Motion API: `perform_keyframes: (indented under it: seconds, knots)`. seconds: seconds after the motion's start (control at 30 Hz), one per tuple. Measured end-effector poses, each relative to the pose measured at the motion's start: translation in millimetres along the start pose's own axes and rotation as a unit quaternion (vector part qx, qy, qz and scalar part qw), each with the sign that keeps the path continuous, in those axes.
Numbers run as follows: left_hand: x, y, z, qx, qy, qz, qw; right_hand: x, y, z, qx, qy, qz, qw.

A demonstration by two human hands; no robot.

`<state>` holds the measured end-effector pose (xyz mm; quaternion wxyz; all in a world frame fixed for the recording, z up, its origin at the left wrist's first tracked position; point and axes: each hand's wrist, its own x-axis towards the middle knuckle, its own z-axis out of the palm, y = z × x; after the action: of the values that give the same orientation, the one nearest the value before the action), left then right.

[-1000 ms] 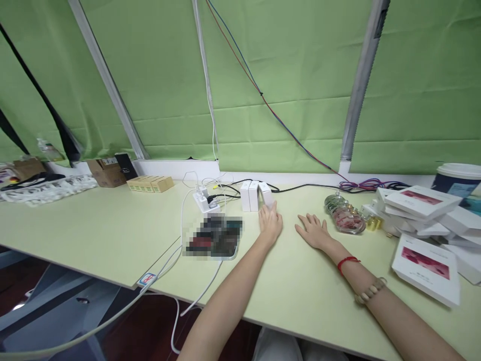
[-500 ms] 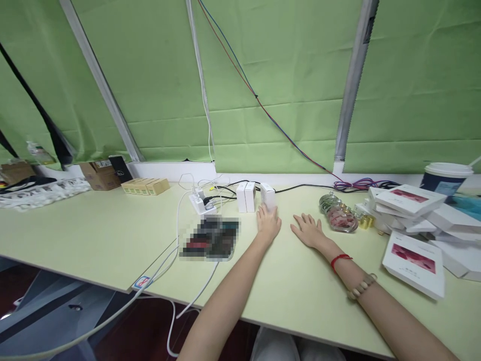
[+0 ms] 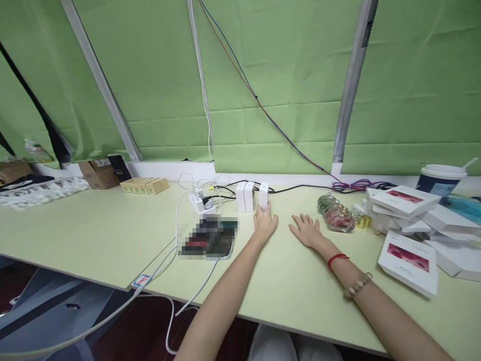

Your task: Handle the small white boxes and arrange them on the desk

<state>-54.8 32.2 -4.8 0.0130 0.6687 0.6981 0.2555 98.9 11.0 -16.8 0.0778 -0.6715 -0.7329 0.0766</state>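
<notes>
My left hand [image 3: 265,224] reaches forward on the table, its fingers at the lower front of a small upright white box [image 3: 263,194]; the exact finger contact is partly hidden. Left of it, two similar white boxes [image 3: 245,197] stand side by side. My right hand [image 3: 306,230] lies palm down on the tabletop with its fingers spread, holding nothing. Nearest to it on the right are clear round containers, one with green contents [image 3: 327,202] and one with pink contents [image 3: 339,219].
White flat boxes [image 3: 408,263] with pink pictures are piled at the right, before a lidded cup [image 3: 439,180]. A power strip [image 3: 201,203], cables and a blurred device [image 3: 210,238] lie left of my hands. Yellowish boxes [image 3: 145,185] stand farther left.
The small white box has turned to face me more squarely and shifted slightly left, closer to the pair. My left hand has moved a little left with it. My right hand stays resting.
</notes>
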Motion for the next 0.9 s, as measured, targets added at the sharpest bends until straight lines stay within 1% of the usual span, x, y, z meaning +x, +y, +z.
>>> perform_keyframes:
  seconds: [0.13,0.23,0.47,0.57,0.63,0.77,0.9]
  knots:
    - [-0.4,0.6,-3.4,-0.026,0.009,0.001,1.000,-1.1,-0.7,-0.7,0.006,0.002,-0.001,1.000]
    - [-1.6,2.0,-2.8,-0.032,0.022,0.014,0.999,-1.8,-1.0,-1.4,0.003,0.002,-0.002,1.000]
    - [-5.0,5.2,1.5,0.005,0.013,0.085,0.996,-1.8,-0.8,-2.1,0.000,0.005,-0.001,1.000]
    - [-4.0,4.8,0.7,-0.004,0.028,0.078,0.997,-1.5,-0.5,-1.7,0.000,0.003,-0.002,1.000]
    - [-3.4,4.4,0.3,-0.004,0.020,0.079,0.997,-1.0,-0.3,-1.2,0.001,0.002,-0.001,1.000]
    - [-4.6,4.5,-0.1,0.022,-0.023,0.092,0.995,0.1,-0.2,-0.3,0.003,0.001,0.001,1.000]
    - [-6.4,5.1,-2.4,0.008,-0.034,0.081,0.996,0.3,-0.4,-0.9,0.006,0.000,0.000,1.000]
